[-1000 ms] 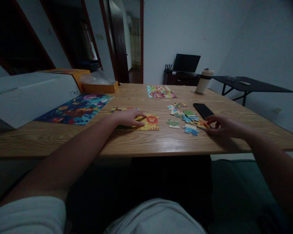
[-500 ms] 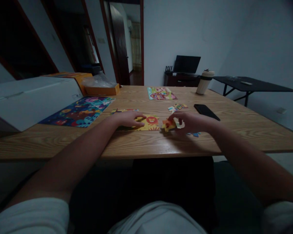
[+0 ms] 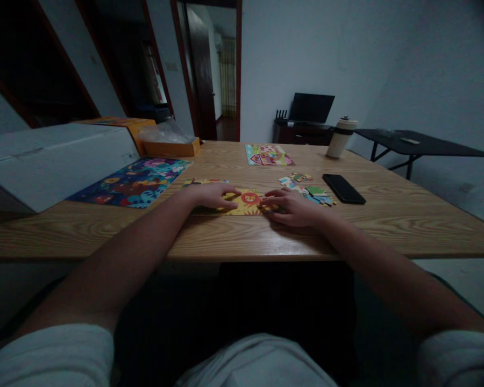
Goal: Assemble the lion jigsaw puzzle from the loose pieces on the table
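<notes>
left hand [image 3: 210,196] spread loosely on lion puzzle [image 3: 245,208]; right hand [image 3: 296,208] half-curled over piece [image 3: 271,208], grip unclear; hard push risked buckling puzzle.

1. On the wooden table [image 3: 407,215], toward the right: a black phone [image 3: 343,188], lying flat.
2. Near the far edge: a pale bottle [image 3: 339,144] with a dark band, standing upright.
3. At the left: a long white box [image 3: 60,158], an orange box [image 3: 135,129] behind, and a shallow orange tray [image 3: 171,148] with crumpled clear plastic [image 3: 167,131].
4. By the back wall [image 3: 274,48]: a dark cabinet [image 3: 306,134], bearing a black screen [image 3: 311,107].
5. Farther right: a black folding table [image 3: 431,144] with small items, too dim to name.
6. Behind, left of centre: an open dark door [image 3: 201,72], with a pale curtain [image 3: 228,78] beyond.
</notes>
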`<action>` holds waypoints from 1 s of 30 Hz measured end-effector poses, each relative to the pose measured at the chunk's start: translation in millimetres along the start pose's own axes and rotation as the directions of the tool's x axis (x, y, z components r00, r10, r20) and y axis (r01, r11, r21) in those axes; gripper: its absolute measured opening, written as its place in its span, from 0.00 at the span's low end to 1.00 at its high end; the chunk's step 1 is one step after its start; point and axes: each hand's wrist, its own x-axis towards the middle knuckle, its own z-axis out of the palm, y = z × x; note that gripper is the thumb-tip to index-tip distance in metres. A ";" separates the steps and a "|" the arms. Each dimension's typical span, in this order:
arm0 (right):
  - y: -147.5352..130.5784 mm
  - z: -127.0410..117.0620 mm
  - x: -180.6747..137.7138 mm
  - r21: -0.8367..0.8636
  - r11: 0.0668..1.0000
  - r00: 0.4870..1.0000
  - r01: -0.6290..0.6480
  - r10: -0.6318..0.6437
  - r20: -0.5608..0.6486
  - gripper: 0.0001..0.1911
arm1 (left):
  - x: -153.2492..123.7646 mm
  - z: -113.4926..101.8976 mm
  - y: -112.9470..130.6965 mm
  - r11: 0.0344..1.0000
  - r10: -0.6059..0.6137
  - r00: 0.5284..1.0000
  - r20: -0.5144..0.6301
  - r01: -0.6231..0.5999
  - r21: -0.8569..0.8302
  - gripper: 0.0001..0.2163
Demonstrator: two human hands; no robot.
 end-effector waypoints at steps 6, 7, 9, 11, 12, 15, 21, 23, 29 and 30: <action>-2.8 2.4 2.0 0.063 0.995 0.997 0.074 -0.074 0.011 0.19 | 0.2 0.7 -0.7 1.000 0.011 1.000 -0.004 -0.011 0.004 0.36; -2.8 2.5 1.5 0.061 0.996 0.997 0.070 -0.070 0.008 0.19 | 0.6 0.9 -1.3 1.000 0.013 1.000 -0.003 -0.013 0.008 0.36; -3.6 2.4 0.3 0.042 0.997 0.998 0.063 -0.063 0.002 0.19 | 1.3 1.3 -2.1 1.000 0.012 1.000 0.001 -0.012 0.012 0.36; -5.0 2.2 -0.4 0.020 0.998 0.998 0.064 -0.064 0.001 0.18 | 1.7 1.5 -2.2 1.000 0.009 1.000 0.004 -0.009 0.014 0.36; -5.8 2.4 -0.4 0.012 0.998 0.998 0.066 -0.066 0.003 0.18 | 1.7 1.5 -2.0 1.000 0.009 1.000 0.005 -0.009 0.014 0.36; -8.3 4.1 1.0 0.003 0.998 0.998 0.060 -0.060 0.011 0.18 | 1.1 1.2 -0.8 1.000 0.003 1.000 0.001 -0.003 0.012 0.36; -4.2 -1.2 0.1 0.127 0.992 1.000 -0.002 -0.002 0.031 0.19 | -0.4 1.0 -0.9 1.000 0.005 1.000 -0.007 -0.005 -0.003 0.37; 8.6 -12.3 -8.3 0.218 0.968 0.990 -0.128 0.138 -0.032 0.21 | -0.6 1.0 -1.8 1.000 -0.001 1.000 -0.008 0.001 -0.005 0.36; 68.4 -45.3 -44.9 0.378 0.819 0.850 -0.432 0.510 -0.134 0.30 | -0.5 0.7 -3.8 1.000 0.023 1.000 -0.009 -0.023 -0.011 0.36; 75.5 -46.5 -48.0 0.373 0.797 0.833 -0.474 0.544 -0.104 0.29 | -0.7 0.6 -4.1 1.000 0.020 1.000 -0.006 -0.020 -0.013 0.36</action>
